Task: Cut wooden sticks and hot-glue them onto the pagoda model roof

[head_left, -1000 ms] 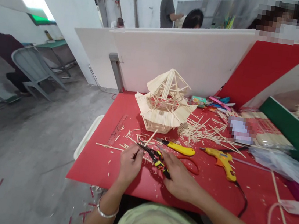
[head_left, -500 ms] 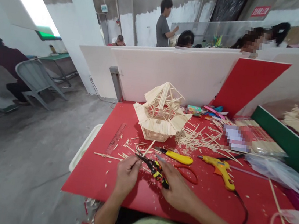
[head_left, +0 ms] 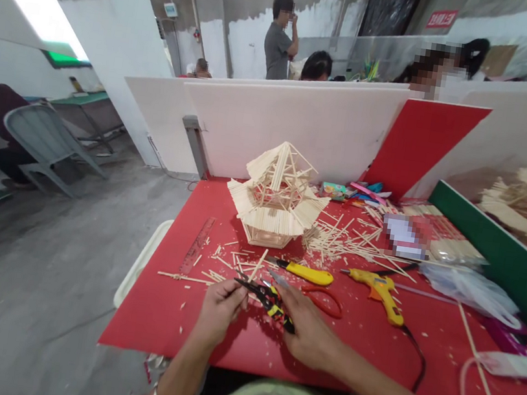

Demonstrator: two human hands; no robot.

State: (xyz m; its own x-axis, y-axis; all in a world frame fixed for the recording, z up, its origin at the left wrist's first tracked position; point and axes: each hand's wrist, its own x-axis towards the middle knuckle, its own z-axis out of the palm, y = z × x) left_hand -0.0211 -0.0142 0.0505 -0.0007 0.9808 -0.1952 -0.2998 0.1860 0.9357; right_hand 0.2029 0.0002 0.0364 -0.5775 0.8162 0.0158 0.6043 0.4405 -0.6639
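My left hand (head_left: 221,309) is closed in a pinch on a thin wooden stick (head_left: 258,265), which slants up and away from the fingertips. In my right hand (head_left: 308,331) is a pair of pliers (head_left: 268,301) with black and yellow handles. Their dark jaws reach left to the stick, right beside my left fingertips; whether they bite on it I cannot tell. Just beyond stands a small tiered pavilion model (head_left: 277,199) made of wooden sticks. Scissors with red handles (head_left: 336,311) lie partly hidden by my right hand.
The red tabletop (head_left: 148,319) carries a yellow utility knife (head_left: 309,274), a yellow glue gun (head_left: 384,296), a clear ruler (head_left: 196,245), a pile of loose sticks (head_left: 340,244) and a plastic bag (head_left: 471,289). White boards (head_left: 292,130) rise behind it. Several people sit or stand beyond.
The view has turned slightly right. Both hands keep their places around the stick and pliers, with only a slight shift of the jaws. A standing person in the background has raised a hand toward the head.
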